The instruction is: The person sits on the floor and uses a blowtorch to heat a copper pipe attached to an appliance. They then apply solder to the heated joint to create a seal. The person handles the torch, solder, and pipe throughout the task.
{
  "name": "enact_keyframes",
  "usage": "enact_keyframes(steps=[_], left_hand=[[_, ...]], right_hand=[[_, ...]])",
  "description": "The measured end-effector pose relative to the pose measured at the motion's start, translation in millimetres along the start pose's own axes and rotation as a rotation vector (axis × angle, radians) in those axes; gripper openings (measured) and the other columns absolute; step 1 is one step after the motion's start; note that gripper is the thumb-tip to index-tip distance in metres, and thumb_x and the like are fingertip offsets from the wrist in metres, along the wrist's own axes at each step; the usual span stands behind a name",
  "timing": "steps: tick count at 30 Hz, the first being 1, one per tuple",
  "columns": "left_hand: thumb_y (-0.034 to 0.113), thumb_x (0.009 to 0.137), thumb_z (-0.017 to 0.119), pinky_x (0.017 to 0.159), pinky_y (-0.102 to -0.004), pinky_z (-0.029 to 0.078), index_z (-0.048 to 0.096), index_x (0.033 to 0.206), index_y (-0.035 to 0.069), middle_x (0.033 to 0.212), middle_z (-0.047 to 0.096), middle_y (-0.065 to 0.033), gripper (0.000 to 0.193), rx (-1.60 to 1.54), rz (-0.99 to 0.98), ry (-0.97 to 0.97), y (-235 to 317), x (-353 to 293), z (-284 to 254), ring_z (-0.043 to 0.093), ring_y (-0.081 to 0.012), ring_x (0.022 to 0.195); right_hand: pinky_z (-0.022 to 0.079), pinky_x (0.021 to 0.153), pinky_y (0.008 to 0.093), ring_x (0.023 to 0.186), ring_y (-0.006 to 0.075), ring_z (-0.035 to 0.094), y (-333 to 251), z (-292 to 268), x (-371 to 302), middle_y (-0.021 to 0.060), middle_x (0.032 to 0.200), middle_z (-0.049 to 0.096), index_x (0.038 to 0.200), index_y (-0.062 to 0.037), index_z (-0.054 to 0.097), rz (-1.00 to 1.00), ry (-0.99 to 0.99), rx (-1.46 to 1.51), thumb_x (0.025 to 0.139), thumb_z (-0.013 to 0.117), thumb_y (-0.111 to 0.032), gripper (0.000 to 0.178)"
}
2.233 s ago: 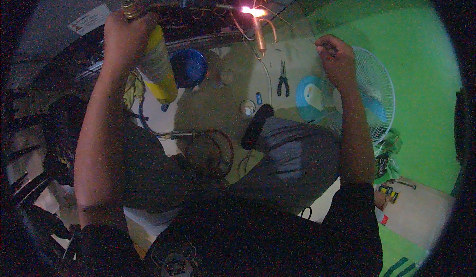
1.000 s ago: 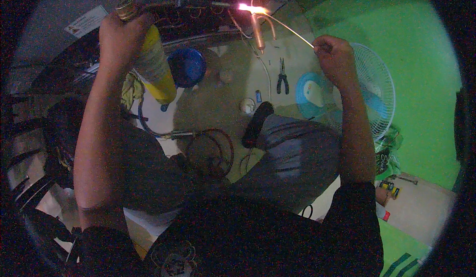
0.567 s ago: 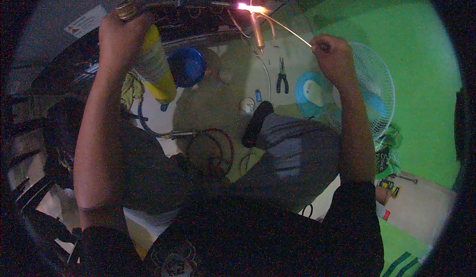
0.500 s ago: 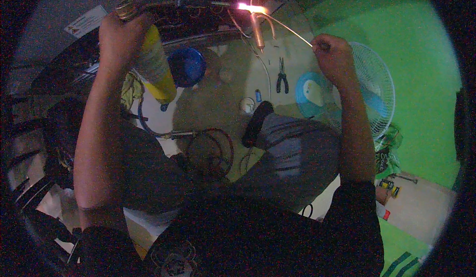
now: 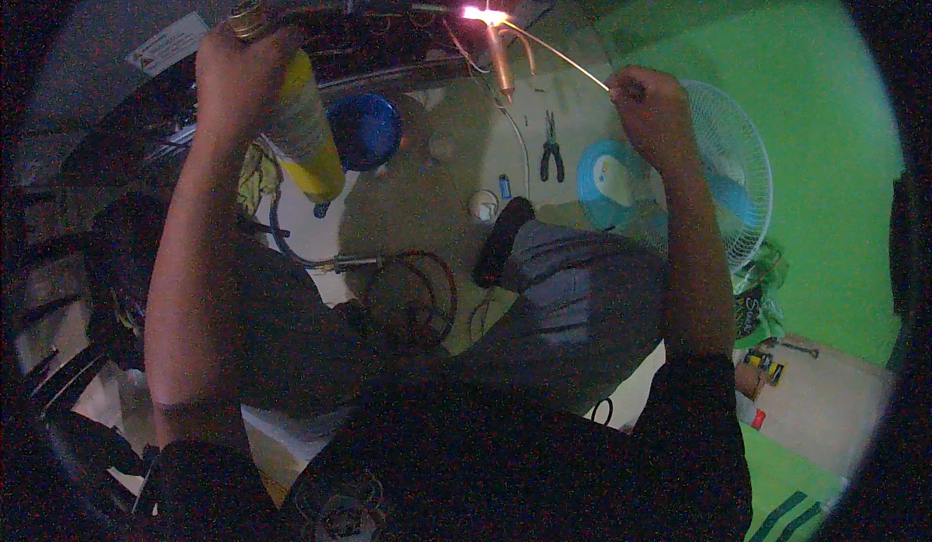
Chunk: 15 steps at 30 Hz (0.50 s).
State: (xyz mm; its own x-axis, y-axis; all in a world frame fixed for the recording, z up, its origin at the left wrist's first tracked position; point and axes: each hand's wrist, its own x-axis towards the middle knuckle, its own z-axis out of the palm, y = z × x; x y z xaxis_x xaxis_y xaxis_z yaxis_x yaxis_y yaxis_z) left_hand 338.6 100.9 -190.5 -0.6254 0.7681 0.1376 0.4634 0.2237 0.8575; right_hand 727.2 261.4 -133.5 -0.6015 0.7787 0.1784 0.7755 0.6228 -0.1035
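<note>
My left hand (image 5: 241,81) is wrapped round a yellow gas torch cylinder (image 5: 309,139), held tilted with its brass-coloured neck at the top. A bright flame (image 5: 482,15) burns at the upper end of a copper filter drier (image 5: 501,65), which hangs down among thin copper tubes. My right hand (image 5: 649,105) pinches a thin brazing rod (image 5: 563,52), whose far end reaches the glowing joint. The glare hides the rod's tip and the joint itself. Dark machine parts behind the flame are hard to make out.
On the floor lie pliers (image 5: 551,149), a small blue lighter (image 5: 505,188) and a round white container (image 5: 482,204). A blue bowl (image 5: 367,132) stands left of centre, a coiled hose (image 5: 427,295) nearer me. A fan (image 5: 743,173) stands right, by the green wall (image 5: 825,202).
The flame's bright patch has become smaller and shifted slightly left. The filter drier shows slightly further left, and both hands keep nearly the same place and grip.
</note>
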Motion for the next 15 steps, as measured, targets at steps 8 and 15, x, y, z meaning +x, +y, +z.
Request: enact_keyframes(steps=[8, 15], left_hand=[[0.018, 0.079, 0.070, 0.064, -0.0338, 0.053, 0.071, 0.090, 0.000, 0.079, 0.071, -0.0098, 0.021, -0.044, 0.024, 0.005, -1, 0, 1, 0.067, -0.0173, 0.070], [0.019, 0.079, 0.070, 0.064, -0.0336, 0.053, 0.071, 0.092, 0.001, 0.079, 0.071, -0.0103, 0.023, 0.003, -0.003, 0.047, 11, -5, -2, 0.067, -0.0183, 0.070]], right_hand=[[0.053, 0.069, 0.0359, 0.073, 0.0243, 0.068, 0, 1, 1, 0.0137, 0.079, 0.069, 0.091, -0.0043, 0.070, 0.018, -0.007, 0.025, 0.082, 0.068, -0.008, 0.010], [0.053, 0.070, 0.0353, 0.074, 0.0243, 0.068, -3, -2, -1, 0.0135, 0.081, 0.069, 0.091, -0.0046, 0.070, 0.012, 0.009, -0.018, 0.081, 0.069, -0.006, 0.010]])
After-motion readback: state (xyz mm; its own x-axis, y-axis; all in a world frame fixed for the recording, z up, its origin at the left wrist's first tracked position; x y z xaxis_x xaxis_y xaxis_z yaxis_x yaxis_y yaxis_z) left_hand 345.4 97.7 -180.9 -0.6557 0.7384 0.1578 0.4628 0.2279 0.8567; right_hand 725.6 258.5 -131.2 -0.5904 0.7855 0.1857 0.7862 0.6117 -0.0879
